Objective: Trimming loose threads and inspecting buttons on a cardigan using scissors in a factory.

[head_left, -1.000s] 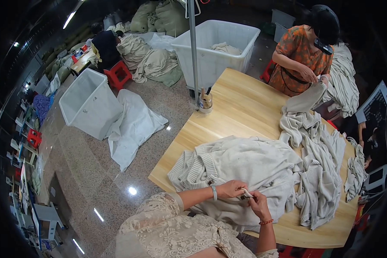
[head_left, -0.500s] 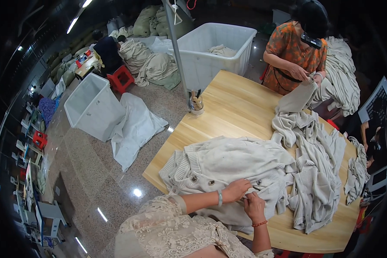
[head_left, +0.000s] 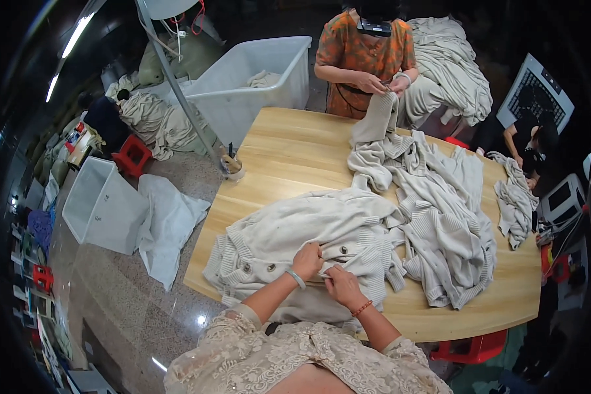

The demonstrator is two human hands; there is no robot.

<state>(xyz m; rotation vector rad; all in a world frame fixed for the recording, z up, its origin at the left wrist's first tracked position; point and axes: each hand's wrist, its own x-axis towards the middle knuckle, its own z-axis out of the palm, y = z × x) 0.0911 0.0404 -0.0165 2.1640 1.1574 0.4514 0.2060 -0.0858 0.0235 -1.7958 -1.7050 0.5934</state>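
A cream knitted cardigan [head_left: 289, 223] with ribbed edges and dark round buttons lies spread across the near part of the table. My left hand [head_left: 306, 261] is closed on its front band, between two of the buttons. Just to the right and slightly nearer, my right hand [head_left: 343, 286] pinches the same band, and the two hands almost meet. Whether a button sits under my fingertips is hidden. A button [head_left: 343, 250] shows beyond my right hand, and others lie left of my left hand.
More cream knitwear [head_left: 440, 230] is heaped on the table's right side. Across the wooden table [head_left: 295, 141] a co-worker [head_left: 364, 62] handles a knitted piece. A cup of tools [head_left: 231, 165] stands at the left edge, near a metal pole [head_left: 177, 79]. White bins [head_left: 105, 203] stand on the floor.
The view has swung right, shifting the scene leftward. Both hands stay on the cardigan's front band, and a button beyond my right hand has come into sight.
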